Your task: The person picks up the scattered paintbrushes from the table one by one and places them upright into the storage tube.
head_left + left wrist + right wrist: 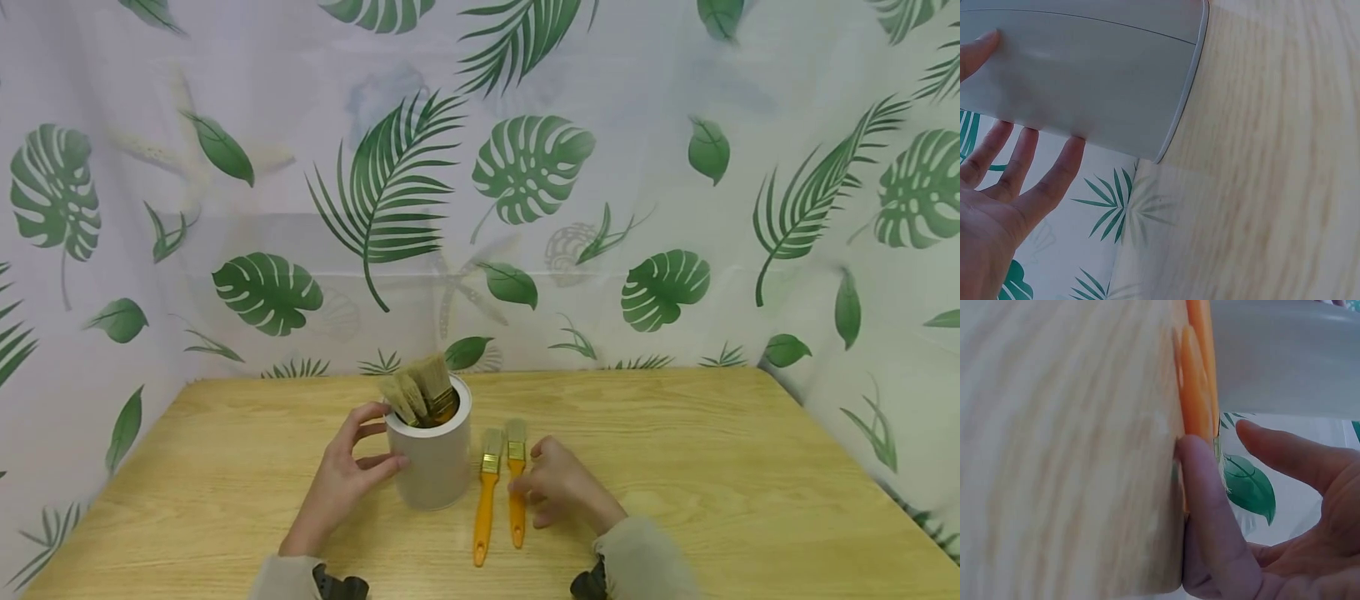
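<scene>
My left hand [343,479] holds the side of a white can [431,471], thumb on its near wall and fingers round the far side. In the left wrist view, fingertips [1072,147] touch the wall. Bristle ends of several paintbrushes [420,387] stick up out of the can, most of their handles hidden inside. Two orange-handled paintbrushes lie on the table, the left one [485,504] beside the can and the right one [517,500] next to my right hand [562,483]. In the right wrist view, a fingertip [1196,447] is right at an orange handle [1194,394], the thumb apart.
The can and brushes stand on a light wooden table [712,450]. A white cloth [585,325] printed with green leaves hangs behind it and along both sides. Dark wrist-worn cameras [341,586] sit at both cuffs.
</scene>
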The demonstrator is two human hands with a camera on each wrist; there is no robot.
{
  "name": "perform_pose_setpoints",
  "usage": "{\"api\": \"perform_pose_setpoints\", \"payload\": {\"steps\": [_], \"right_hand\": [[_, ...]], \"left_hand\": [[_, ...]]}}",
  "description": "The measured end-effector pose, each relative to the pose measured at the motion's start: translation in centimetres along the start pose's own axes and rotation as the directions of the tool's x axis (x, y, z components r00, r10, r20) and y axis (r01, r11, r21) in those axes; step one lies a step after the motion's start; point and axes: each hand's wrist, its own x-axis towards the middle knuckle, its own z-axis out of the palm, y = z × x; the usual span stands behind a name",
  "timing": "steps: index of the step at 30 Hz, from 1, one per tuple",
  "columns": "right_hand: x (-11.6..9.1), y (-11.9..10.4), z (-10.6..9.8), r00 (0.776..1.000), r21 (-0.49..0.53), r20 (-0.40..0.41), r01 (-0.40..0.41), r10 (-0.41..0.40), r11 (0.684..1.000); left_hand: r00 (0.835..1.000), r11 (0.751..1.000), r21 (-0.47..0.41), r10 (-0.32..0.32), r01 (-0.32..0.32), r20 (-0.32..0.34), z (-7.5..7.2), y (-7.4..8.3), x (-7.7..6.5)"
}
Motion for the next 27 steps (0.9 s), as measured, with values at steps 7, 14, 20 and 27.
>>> {"api": "perform_pose_setpoints", "payload": {"steps": [7, 14, 20, 27], "right_hand": [[-0.2, -0.1, 0.5, 0.998, -0.145, 0.006, 0.066, -0.066, 0.987], [-0.4, 0.2, 0.2, 0.988, -0.183, -0.023, 0.149, -0.155, 0.972], [-0.4, 0.1, -0.2, 0.981, -0.193, -0.041, 0.176, -0.187, 0.965], [0.0, 0.2, -0.7, 0.99, -0.076, -0.018, 0.137, -0.139, 0.988]], "left_hand": [[1.0, 1.0, 0.001, -0.015, 0.015, 0.007, -0.1, 0.1, -0.1], [1.0, 1.0, -0.002, -0.023, 0.023, 0.01, -0.1, 0.1, 0.0], [1.0, 1.0, -0.003, -0.027, 0.027, 0.011, -0.1, 0.1, 0.1], [0.999, 0.999, -0.008, -0.033, 0.033, 0.004, -0.1, -0.1, 0.1]]}}
